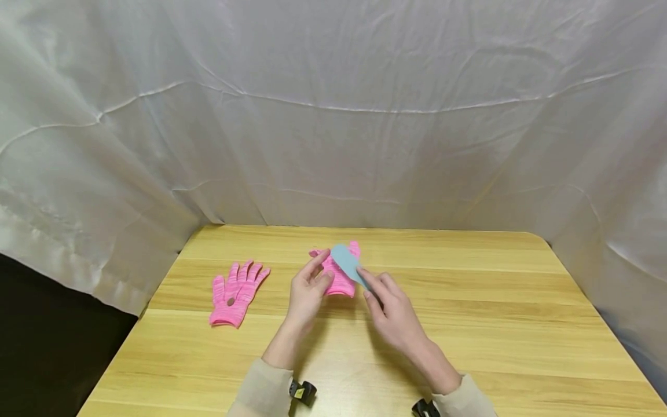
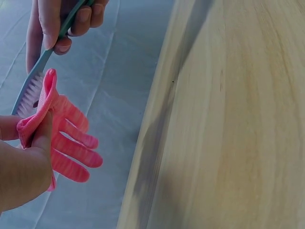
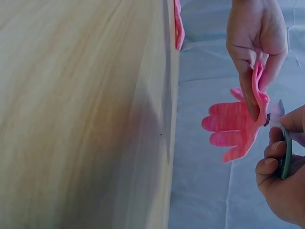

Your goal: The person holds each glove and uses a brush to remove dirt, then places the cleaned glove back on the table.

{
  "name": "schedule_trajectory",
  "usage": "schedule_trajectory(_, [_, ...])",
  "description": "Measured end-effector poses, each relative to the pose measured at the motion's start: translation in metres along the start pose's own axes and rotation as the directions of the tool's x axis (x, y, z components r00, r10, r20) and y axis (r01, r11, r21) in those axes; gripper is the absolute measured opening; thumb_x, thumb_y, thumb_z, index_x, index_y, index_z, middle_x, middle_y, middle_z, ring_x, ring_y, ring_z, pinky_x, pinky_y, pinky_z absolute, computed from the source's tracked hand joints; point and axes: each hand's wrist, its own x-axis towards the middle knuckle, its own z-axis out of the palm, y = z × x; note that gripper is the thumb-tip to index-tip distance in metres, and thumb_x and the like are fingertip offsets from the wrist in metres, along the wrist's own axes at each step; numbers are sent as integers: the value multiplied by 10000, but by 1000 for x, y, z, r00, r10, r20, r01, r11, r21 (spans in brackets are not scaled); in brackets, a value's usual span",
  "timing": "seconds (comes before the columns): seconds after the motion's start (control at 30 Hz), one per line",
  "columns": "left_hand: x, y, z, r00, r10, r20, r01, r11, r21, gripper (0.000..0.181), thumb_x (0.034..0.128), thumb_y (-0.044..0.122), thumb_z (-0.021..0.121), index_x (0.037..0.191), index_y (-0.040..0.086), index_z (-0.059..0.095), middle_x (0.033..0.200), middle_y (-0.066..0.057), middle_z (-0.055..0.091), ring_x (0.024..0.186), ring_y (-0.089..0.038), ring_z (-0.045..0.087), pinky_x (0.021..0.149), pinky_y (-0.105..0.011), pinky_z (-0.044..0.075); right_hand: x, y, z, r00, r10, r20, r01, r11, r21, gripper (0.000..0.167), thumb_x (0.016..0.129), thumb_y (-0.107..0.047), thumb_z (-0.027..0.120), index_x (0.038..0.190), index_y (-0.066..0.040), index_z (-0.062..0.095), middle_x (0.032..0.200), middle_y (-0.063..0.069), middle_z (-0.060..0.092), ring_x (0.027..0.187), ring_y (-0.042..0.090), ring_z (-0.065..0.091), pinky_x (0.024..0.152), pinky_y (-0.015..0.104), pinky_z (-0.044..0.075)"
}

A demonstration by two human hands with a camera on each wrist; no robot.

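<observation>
A pink knitted glove (image 1: 341,282) is held up above the table by my left hand (image 1: 307,292), which pinches it at the cuff, some fingers inside the opening in the left wrist view. My right hand (image 1: 393,313) grips the handle of a blue-green brush (image 1: 346,262). The pale bristles face the glove (image 2: 71,138) near its cuff, beside a dark spot (image 3: 267,119) on the fabric. From the head view, the back of the brush covers part of the glove.
A second pink glove (image 1: 237,292) lies flat on the wooden table (image 1: 495,324) at the left, with a dark round spot near its palm. A grey-white curtain (image 1: 333,145) hangs behind the table and along its sides.
</observation>
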Motion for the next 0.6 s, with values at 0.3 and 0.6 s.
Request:
schedule_trajectory(0.3, [0,2,-2,1000,-5,-26,5,1000,25,490,997,-72,582,1479,6,548,1581,-185,465,1309,-270,556,875,-161,557,0,2,1,1000,25,4,-24,1000,-19,485,1026,-37,613,1497,-148,576,1018,-13,578,714,55,453,565,207,451])
schedule_trajectory(0.6, [0,5,-3,999,-1,-45,2,1000,10,493,991,-77,588,1476,1,548,1613,-187,418,1456,-344,434,989,-214,535,0,4,0,999,37,1,-37,999,-13,474,1034,-41,600,1494,-149,580,1025,22,596,718,66,446,569,212,435])
